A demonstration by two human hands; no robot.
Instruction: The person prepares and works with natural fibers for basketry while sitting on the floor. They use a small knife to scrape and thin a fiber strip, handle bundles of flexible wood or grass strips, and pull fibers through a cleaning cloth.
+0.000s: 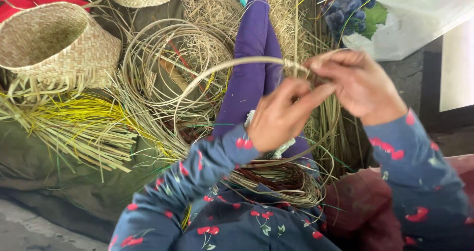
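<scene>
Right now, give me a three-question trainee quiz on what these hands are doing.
1. True or false: both the left hand and right hand grip the bent cane hoop.
2. Where does the finished woven basket sit? A) on the lap B) upper left, on its side C) under the right arm
3. Fill in: the bundle of yellow-green split strips lies on the ____ side of the purple-clad leg.

Key: 1 true; 2 B; 3 left

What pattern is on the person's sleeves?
Red cherries with small leaves on the blue-grey sleeves, seen in the head view.
</scene>
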